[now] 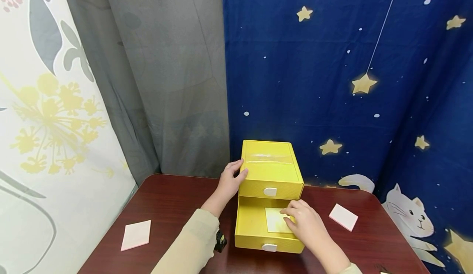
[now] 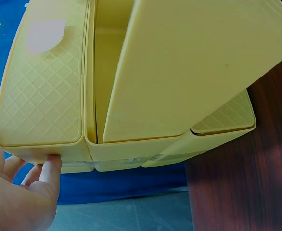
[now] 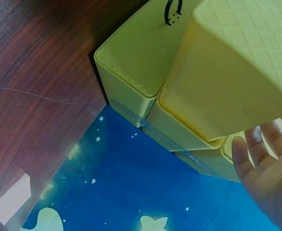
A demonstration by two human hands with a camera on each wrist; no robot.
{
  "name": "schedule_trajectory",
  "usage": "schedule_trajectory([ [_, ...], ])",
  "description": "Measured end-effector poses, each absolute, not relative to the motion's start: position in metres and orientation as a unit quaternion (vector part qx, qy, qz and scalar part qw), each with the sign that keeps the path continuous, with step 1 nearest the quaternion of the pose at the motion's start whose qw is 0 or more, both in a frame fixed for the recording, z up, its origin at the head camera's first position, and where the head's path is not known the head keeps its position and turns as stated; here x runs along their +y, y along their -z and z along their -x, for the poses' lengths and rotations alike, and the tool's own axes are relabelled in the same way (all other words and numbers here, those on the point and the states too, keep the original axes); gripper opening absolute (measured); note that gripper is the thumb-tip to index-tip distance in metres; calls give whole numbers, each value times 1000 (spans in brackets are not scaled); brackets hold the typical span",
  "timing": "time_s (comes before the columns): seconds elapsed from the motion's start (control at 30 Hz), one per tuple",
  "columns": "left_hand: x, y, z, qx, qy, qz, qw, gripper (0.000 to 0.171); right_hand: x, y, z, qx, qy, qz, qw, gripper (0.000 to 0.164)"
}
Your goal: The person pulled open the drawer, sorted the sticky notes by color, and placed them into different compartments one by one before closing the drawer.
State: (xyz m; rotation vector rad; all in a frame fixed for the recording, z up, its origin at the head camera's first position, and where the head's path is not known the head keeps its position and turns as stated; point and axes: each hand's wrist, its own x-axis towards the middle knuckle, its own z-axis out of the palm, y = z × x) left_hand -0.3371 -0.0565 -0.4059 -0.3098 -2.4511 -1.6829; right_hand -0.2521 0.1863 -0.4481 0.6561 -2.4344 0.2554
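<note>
A yellow drawer box stands on the table with a drawer pulled out under its upper compartment. Inside the drawer lies a pale yellow sticky note pad. My right hand reaches over the drawer's right side, its fingertips overlapping the pad's right edge. Against the left side of the upper compartment rests my left hand, thumb near the front corner. The left wrist view shows the fingers of that hand touching the box side, and the right wrist view shows the right fingers spread beside the drawer.
A pinkish-white note pad lies on the dark red table at the left. Another white pad with a pink edge lies to the right. Grey and blue curtains hang right behind the table. White handles mark the drawer fronts.
</note>
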Motion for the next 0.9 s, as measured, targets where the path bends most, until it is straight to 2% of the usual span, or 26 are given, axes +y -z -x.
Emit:
schedule_trajectory([
  [0.57,-57,406,337,-818,561,103,76,53,205,446,244,-912,-131,-220,321,20],
  [0.9,-57,406,337,-818,561,105,74,53,231,451,232,-926,-146,-155,312,24],
])
